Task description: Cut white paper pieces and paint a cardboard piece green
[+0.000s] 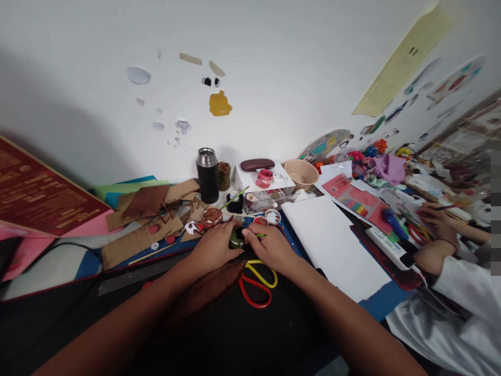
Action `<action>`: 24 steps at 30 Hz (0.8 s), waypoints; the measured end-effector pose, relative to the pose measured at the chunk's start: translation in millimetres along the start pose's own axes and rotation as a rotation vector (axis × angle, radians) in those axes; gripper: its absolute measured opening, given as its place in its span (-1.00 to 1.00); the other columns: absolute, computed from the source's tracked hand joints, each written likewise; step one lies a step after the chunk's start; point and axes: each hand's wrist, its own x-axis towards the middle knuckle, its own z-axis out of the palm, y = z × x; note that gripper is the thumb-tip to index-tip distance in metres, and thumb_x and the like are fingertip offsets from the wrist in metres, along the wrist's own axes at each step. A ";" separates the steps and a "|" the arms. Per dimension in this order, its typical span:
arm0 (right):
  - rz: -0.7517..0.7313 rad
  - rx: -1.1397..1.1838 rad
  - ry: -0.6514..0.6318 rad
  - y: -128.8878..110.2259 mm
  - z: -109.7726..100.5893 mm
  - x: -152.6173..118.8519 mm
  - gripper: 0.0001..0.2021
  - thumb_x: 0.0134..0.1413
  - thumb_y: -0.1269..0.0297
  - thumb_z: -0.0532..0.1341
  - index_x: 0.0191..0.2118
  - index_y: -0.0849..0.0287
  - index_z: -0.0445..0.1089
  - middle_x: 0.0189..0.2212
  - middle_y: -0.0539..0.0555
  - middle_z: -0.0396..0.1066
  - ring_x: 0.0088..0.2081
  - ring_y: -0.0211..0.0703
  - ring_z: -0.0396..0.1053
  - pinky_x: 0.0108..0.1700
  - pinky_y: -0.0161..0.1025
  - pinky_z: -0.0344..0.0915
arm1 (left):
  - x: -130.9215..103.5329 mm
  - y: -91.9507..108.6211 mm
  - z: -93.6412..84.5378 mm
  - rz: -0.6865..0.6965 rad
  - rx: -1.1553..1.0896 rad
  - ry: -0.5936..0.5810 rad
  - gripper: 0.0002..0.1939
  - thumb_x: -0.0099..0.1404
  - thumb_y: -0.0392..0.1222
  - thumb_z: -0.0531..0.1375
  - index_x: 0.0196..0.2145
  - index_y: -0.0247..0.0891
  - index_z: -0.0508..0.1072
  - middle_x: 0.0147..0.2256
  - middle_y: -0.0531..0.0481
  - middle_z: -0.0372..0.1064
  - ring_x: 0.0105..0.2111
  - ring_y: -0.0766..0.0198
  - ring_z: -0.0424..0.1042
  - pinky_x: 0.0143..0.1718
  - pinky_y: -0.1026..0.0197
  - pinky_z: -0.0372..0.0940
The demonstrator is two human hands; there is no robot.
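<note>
My left hand (pixel 216 244) is wrapped round the side of a small dark green jar (pixel 237 238). Over the jar's right side, my right hand (pixel 270 244) pinches a thin green stick (pixel 261 235), whose far end is hidden by the fingers. Just below my hands lie scissors with one yellow and one red handle loop (pixel 255 300); their blades are not visible. Behind the jar are a reddish-brown jar (pixel 212 217) with a green brush (pixel 235 198) slanting above it, and a small white-rimmed pot (pixel 273 216).
A black flask (pixel 207 177) stands by the wall. Cardboard pieces (pixel 136 243) cover the left side. White paper (pixel 332 243), a beige bowl (pixel 301 173) and a power strip (pixel 387 248) are on the right, near another person's hands (pixel 438 227).
</note>
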 end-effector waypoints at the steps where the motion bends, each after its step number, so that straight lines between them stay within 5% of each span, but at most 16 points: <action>1: -0.001 0.003 0.001 0.1 -0.3 0.2 -0.62 0.54 0.15 0.07 -0.40 0.09 0.32 -0.52 -0.02 0.37 -0.44 -0.16 0.33 -0.31 -0.26 0.15 | 0.0 -0.2 0.3 0.003 -0.004 0.002 -0.46 0.25 -0.16 0.37 0.15 -0.22 0.39 0.13 -0.30 0.55 0.14 -0.17 0.54 0.16 -0.11 0.39; 24: 0.106 0.063 0.087 11.4 0.9 4.4 -0.51 0.59 0.01 0.04 -0.38 0.08 0.47 -0.66 -0.07 0.37 -0.48 -0.13 0.44 -0.21 -0.27 0.30 | 0.7 4.4 -5.6 -0.016 0.016 -0.052 -0.50 0.24 -0.13 0.40 0.10 -0.21 0.40 0.13 -0.30 0.55 0.16 -0.20 0.53 0.15 -0.12 0.39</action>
